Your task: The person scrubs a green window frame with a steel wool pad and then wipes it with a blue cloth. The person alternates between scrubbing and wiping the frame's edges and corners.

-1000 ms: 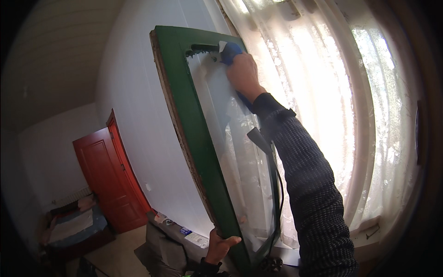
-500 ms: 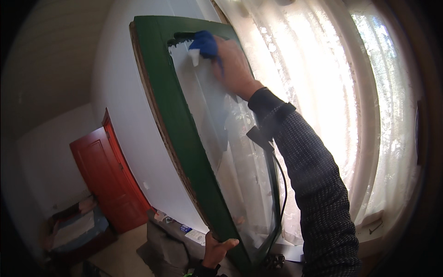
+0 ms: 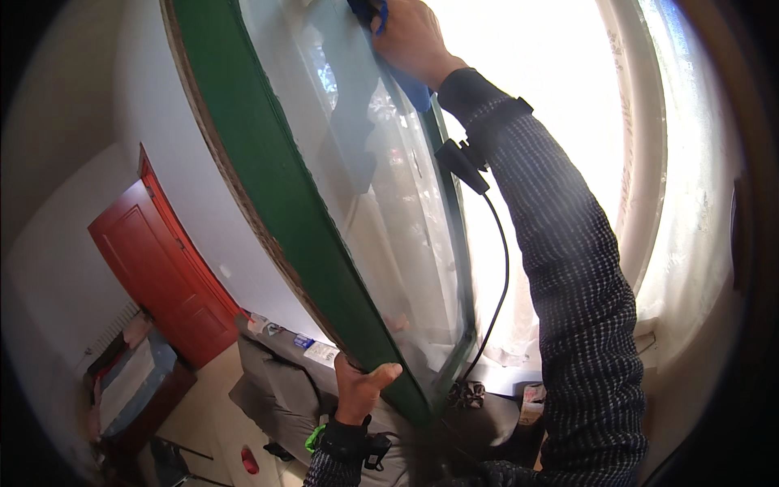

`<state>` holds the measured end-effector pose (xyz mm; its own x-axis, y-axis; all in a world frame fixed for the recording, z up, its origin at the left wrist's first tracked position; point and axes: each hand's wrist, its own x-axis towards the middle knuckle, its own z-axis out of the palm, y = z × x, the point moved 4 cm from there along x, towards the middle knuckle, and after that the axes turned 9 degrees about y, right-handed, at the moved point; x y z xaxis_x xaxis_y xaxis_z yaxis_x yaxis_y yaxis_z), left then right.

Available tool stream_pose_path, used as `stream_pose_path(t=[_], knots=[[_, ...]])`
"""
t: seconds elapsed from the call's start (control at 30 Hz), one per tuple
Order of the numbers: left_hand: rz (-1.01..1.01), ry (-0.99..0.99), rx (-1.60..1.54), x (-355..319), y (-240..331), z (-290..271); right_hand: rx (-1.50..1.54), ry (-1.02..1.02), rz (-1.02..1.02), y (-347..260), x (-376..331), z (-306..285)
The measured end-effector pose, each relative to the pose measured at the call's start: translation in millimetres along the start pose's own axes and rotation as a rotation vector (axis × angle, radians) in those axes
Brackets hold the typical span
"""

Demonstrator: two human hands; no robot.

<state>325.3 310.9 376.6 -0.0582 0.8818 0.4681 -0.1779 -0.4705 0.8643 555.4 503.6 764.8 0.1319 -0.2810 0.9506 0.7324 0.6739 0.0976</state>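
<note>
A green-painted window sash [image 3: 264, 146] with one tall glass pane [image 3: 389, 243] stands tilted in front of me. My left hand [image 3: 361, 391] is closed around its lower left edge, with the thumb on the green front. High on the pane, my right hand [image 3: 412, 40] is closed on a blue cloth [image 3: 367, 10] pressed against the glass. Part of the cloth hangs below the wrist, near the sash's right side. The top of the sash lies outside the picture. Reflections streak the glass.
A black device [image 3: 462, 166] with a black cable sits by my right wrist. Bright sheer curtains [image 3: 560, 162] fill the right side. Behind the sash is a grey sofa [image 3: 272, 373] with small packets on it. A red door [image 3: 166, 268] stands at the far left.
My right hand has moved the blue cloth from the pane's top left toward its right side. The view has shifted, cutting off the sash's top. My left hand keeps its grip.
</note>
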Motion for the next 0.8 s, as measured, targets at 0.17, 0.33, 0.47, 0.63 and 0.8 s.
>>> stream_pose_path(t=[0.17,0.33,0.47,0.63,0.8], knots=[[-0.034,0.012,-0.027,1,0,3,-0.084,-0.087,0.029,-7,-48,-25],[-0.009,0.018,-0.005,1,1,1,0.030,-0.167,-0.014,-32,-135,-70],[0.003,0.005,0.011,3,-1,2,0.140,-0.250,0.018,-64,-244,-120],[0.031,0.005,-0.019,0,4,6,0.220,-0.412,0.143,-136,-376,-198],[-0.002,0.006,-0.027,-2,4,6,0.151,-0.388,0.290,-155,-403,-212]])
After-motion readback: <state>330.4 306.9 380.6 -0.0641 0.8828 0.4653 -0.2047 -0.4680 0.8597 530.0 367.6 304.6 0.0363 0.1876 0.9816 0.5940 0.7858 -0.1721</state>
